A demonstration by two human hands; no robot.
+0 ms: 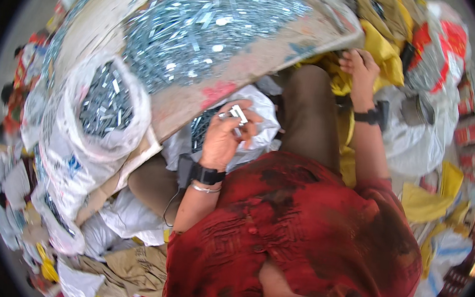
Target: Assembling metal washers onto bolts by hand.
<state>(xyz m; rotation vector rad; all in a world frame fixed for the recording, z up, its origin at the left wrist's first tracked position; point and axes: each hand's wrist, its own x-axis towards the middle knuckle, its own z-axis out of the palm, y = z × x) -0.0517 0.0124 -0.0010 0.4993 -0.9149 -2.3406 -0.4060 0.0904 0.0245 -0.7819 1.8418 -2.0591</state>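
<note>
My left hand (220, 139) is closed round a few short, shiny metal strips (239, 114), bright with glare. Just under it lies an open white sack (265, 117) with more dark metal pieces showing inside. Off to the right, my right hand (361, 70) has its fingers curled in beside a yellow sack (383, 54); what they hold, if anything, cannot be made out. A large heap of thin silvery-blue metal strips (201, 39) covers much of the worn board (181, 113) in front of me.
At the left stands a white plastic sack (71, 169) filled with short metal pieces (107, 102). A clear plastic bag (437, 52) with red patches and a metal tin (416, 109) are on the right. Brown sacking (136, 272) lies at the lower left.
</note>
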